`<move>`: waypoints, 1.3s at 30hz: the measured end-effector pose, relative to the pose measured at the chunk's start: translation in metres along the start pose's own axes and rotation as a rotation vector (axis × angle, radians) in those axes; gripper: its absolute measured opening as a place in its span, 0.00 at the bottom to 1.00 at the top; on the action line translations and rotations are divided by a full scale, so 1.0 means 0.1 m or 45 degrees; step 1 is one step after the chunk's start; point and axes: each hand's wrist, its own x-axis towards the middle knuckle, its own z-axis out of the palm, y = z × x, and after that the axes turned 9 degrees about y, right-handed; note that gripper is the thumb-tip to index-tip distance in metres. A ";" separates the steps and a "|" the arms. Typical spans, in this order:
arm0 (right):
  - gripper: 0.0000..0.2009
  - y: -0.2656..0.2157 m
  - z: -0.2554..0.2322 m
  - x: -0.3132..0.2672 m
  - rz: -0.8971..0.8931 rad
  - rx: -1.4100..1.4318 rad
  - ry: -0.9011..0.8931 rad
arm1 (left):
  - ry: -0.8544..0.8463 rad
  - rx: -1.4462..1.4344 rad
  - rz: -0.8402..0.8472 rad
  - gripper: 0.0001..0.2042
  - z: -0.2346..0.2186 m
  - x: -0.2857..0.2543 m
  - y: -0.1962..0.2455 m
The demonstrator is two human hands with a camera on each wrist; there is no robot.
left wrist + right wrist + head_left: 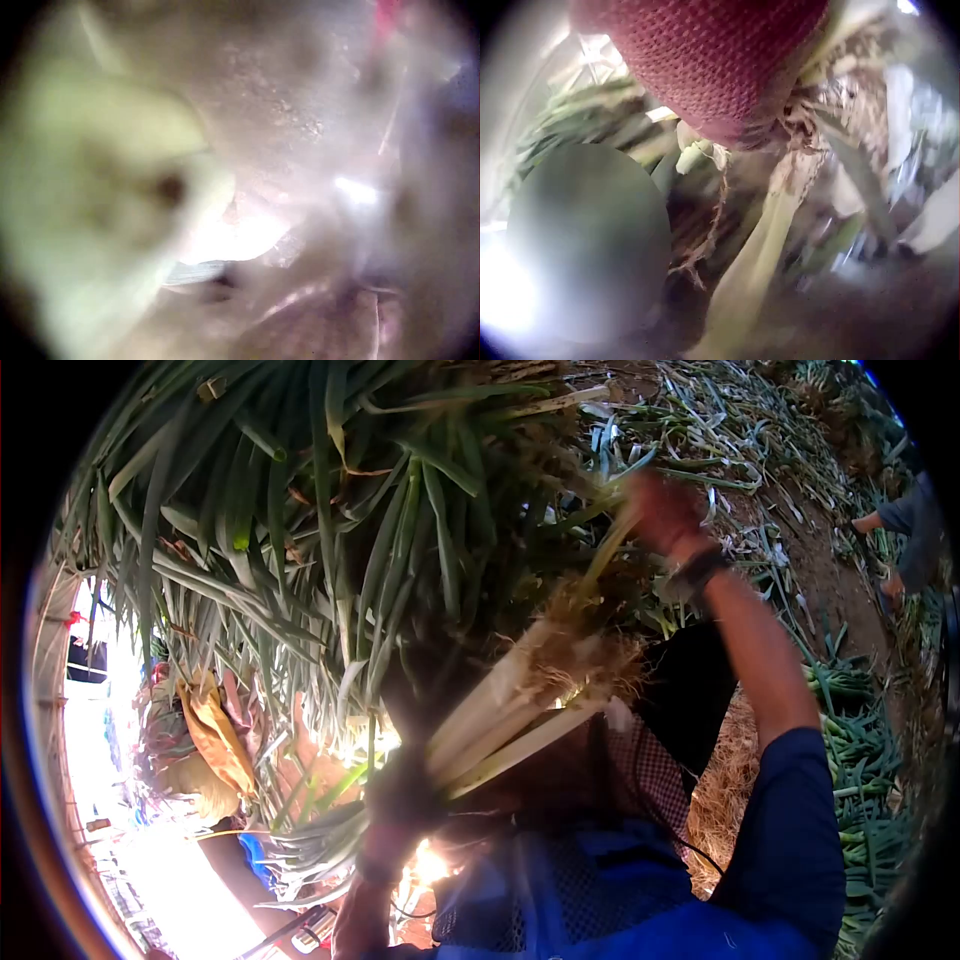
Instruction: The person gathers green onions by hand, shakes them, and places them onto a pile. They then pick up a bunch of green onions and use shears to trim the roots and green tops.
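My left hand (402, 792), dark and blurred, grips a bunch of long onions (500, 705) around their pale stalks. Their root ends (590, 645), bushy and brown, point up and to the right, while the green leaves trail out below the hand. Off to the upper right, my right hand (665, 510) wears a red knit glove and is blurred. From its fingers hangs a yellowish peeled leaf (761, 255), pinched at its ragged brown end. In the left wrist view a pale stalk (112, 187) fills the left side, out of focus.
A tall heap of green onions (300, 510) rises in front. Leaf scraps (730, 430) litter the soil at upper right. More onions (865, 810) lie along the right. Another person's arm and leg (905, 535) show at the far right edge. A yellow cloth (215, 735) is at left.
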 end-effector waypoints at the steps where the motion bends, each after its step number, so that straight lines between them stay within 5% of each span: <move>1: 0.17 0.51 -0.41 0.24 0.287 0.098 0.005 | -0.041 0.009 -0.078 0.43 -0.04 -0.03 -0.05; 2: 0.24 0.94 -0.73 0.51 0.616 -0.035 -0.040 | -0.088 -0.016 -0.150 0.44 -0.12 -0.03 -0.06; 4: 0.31 0.74 -1.25 0.63 0.718 -0.386 -0.044 | -0.053 -0.006 -0.170 0.44 -0.06 -0.02 -0.15; 6: 0.35 0.43 -1.40 0.60 0.367 -0.694 -0.081 | -0.028 -0.068 -0.221 0.43 0.00 0.07 -0.16; 10: 0.29 -0.79 -1.21 0.10 -0.070 0.429 -0.405 | -0.009 -0.252 -0.221 0.42 -0.15 0.21 0.07; 11: 0.26 -1.23 -1.27 -0.07 0.001 0.657 -0.497 | -0.004 -0.245 -0.215 0.42 -0.09 0.21 0.05; 13: 0.27 -1.76 -1.17 -0.23 -0.303 0.380 -0.678 | 0.004 -0.235 -0.203 0.41 -0.07 0.26 0.08; 15: 0.19 -2.03 -0.78 -0.55 -0.564 0.265 -0.231 | 0.009 -0.209 -0.252 0.38 -0.10 0.30 0.20; 19: 0.10 -1.96 -0.39 -0.51 -0.517 0.151 -0.264 | -0.041 -0.200 -0.278 0.37 -0.10 0.30 0.20; 21: 0.05 -1.25 -0.09 -0.30 -0.260 0.047 -0.096 | -0.072 -0.057 -0.225 0.36 -0.13 0.25 0.15; 24: 0.09 -0.29 -0.39 -0.09 0.055 -0.144 0.084 | 0.009 0.004 -0.257 0.36 -0.08 0.17 -0.03; 26: 0.12 -0.44 -0.82 -0.10 0.108 -0.119 0.184 | 0.022 -0.036 -0.288 0.36 0.02 0.19 -0.13; 28: 0.17 -1.01 -1.14 -0.22 0.118 0.404 -0.256 | 0.063 -0.121 -0.277 0.37 0.08 0.25 -0.17; 30: 0.19 -1.41 -1.22 -0.42 -0.125 0.370 -0.323 | -0.027 -0.107 -0.288 0.39 -0.01 0.33 -0.09; 33: 0.24 -1.65 -1.13 -0.73 -0.134 0.295 -0.022 | 0.014 -0.152 -0.358 0.43 -0.19 0.38 0.04; 36: 0.20 -1.40 -0.77 -0.69 -0.139 0.257 -0.011 | 0.137 -0.861 -0.348 0.47 -0.31 0.30 0.00; 37: 0.18 -1.29 -0.65 -0.61 -0.152 0.165 0.010 | 0.171 -1.271 -0.547 0.46 -0.35 0.35 0.04; 39: 0.15 -1.04 -0.64 -0.31 0.224 0.073 -0.124 | 0.277 -0.266 -0.178 0.44 -0.34 0.40 -0.23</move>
